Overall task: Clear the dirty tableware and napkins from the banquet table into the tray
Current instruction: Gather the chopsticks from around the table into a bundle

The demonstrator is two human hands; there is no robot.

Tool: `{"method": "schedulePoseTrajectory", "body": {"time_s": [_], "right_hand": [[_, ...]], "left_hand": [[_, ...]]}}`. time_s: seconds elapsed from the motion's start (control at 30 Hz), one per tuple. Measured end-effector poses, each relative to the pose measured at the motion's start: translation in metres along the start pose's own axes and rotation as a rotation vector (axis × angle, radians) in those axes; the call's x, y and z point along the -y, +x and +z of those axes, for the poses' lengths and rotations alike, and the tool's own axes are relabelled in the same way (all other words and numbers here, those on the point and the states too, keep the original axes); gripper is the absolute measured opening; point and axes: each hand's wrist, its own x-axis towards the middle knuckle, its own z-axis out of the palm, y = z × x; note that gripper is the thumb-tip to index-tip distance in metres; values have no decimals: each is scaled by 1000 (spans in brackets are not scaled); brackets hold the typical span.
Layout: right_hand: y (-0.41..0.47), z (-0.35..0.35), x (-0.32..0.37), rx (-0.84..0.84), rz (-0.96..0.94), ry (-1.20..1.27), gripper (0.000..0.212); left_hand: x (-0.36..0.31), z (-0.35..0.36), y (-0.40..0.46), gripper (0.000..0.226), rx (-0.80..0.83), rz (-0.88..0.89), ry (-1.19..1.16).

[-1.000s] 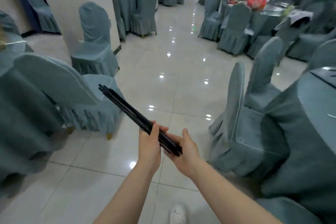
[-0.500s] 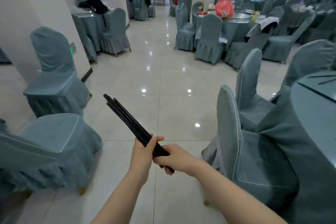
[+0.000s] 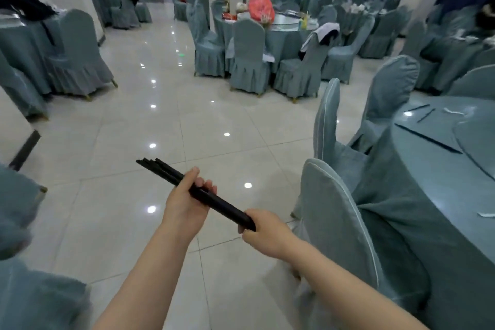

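A banquet hall with a glossy pale tiled floor (image 3: pixel 209 120), seen from head height. At the right edge stands a large round table draped in smooth teal cloth (image 3: pixel 428 174); several loose black chopsticks (image 3: pixel 428 139) and small white scraps (image 3: pixel 452 111), possibly napkins or wrappers, lie near its rim, so clearing is judged unfinished. No tray shows anywhere in view. Two chairs in soft teal fabric covers with pale piping (image 3: pixel 337 225) stand just beside that table. Far across the floor, another round table (image 3: pixel 289 24) carries a red bag and assorted clutter, ringed by similar pleated chairs.

In the foreground, over open floor, both bare hands hold one bundle of slim, smooth, matte black chopsticks (image 3: pixel 214 199), slanting from upper left to lower right. The left hand (image 3: pixel 184 209) is curled around the bundle's middle, thumb on top. The right hand (image 3: pixel 267 233) is closed around the lower end. The free ends fan slightly at the upper left. Collecting chopsticks appears partly done; delivery to the tray remains.
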Motion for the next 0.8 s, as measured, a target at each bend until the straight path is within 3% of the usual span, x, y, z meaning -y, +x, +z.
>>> {"method": "schedulePoseTrajectory", "body": {"time_s": [0.13, 0.2, 0.4, 0.5, 0.6, 0.8], "right_hand": [[46, -34, -11, -102, 52, -41, 10], [62, -59, -21, -130, 79, 87, 20], [129, -100, -51, -408, 231, 1068, 38], [180, -116, -63, -494, 288, 1368, 53], [229, -148, -78, -575, 301, 1473, 56], [317, -217, -113, -616, 301, 1429, 56]], "left_hand": [[-11, 37, 65, 39, 4, -116, -59], [-14, 53, 95, 45, -31, -165, -121], [0, 92, 189, 42, -37, -222, -238], [14, 119, 235, 42, -8, -236, -228], [21, 146, 287, 44, 7, -224, -209], [39, 223, 383, 40, 19, -232, -167]]}}
